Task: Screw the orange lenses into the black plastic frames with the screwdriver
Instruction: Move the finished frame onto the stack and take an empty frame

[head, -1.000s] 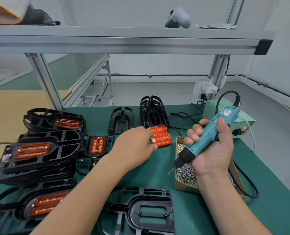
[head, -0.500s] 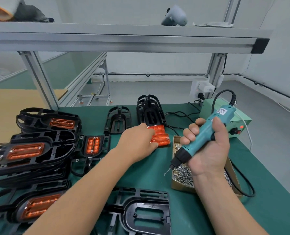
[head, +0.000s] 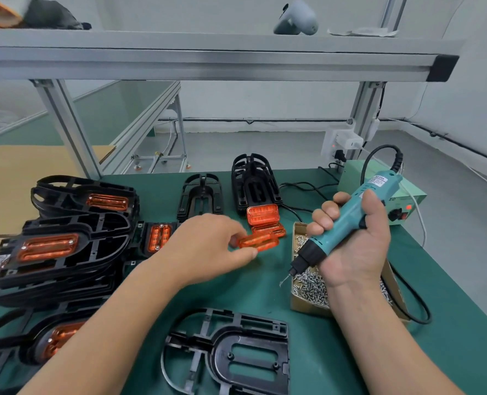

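Over green mat my left hand now pinches an orange lens off the pile, lengthwise left-right; right hand grips screwdriver.

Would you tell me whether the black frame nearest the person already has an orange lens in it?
Empty: the green mat shows through the frame opening, and the left hand pinches a loose lens.

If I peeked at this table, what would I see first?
Probably the bright orange lens pinched in the left hand, at the middle of the green table. Next comes the teal screwdriver gripped in the right hand, its tip just beside a box of shiny screws. On the left sits a pile of black frames with orange lenses fitted in them.
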`<state>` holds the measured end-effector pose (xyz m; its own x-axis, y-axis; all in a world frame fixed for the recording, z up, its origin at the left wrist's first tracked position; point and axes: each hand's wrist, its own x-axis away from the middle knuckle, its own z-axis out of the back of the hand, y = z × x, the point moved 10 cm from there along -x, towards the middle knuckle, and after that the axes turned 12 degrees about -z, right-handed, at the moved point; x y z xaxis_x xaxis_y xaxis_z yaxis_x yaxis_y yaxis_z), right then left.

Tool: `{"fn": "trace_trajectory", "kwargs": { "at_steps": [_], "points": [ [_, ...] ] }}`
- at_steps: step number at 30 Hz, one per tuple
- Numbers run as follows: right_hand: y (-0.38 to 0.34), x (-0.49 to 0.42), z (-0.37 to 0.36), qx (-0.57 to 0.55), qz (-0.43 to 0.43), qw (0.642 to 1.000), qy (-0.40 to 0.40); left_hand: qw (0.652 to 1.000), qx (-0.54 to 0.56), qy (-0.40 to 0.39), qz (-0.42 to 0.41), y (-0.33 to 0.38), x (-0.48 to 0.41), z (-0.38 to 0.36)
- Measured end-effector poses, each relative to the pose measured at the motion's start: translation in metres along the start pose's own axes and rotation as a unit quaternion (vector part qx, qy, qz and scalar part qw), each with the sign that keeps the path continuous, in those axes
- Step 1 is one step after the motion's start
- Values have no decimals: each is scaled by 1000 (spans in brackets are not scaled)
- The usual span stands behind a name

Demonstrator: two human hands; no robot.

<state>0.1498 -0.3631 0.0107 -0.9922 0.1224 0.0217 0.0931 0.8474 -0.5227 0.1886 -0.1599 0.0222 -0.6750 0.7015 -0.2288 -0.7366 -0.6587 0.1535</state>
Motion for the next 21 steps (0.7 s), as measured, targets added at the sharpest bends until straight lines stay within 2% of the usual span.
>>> {"fn": "trace_trajectory", "kwargs": {
  "at_steps": [10, 21],
  "points": [
    [-3, 0, 4, -6, 8, 1000, 17, 982, 171, -78, -24, 28, 72, -10],
    [-2, 0, 6, -2, 8, 1000, 25, 972, 201, -99, -67, 54, 83, -5]
  ]
}}
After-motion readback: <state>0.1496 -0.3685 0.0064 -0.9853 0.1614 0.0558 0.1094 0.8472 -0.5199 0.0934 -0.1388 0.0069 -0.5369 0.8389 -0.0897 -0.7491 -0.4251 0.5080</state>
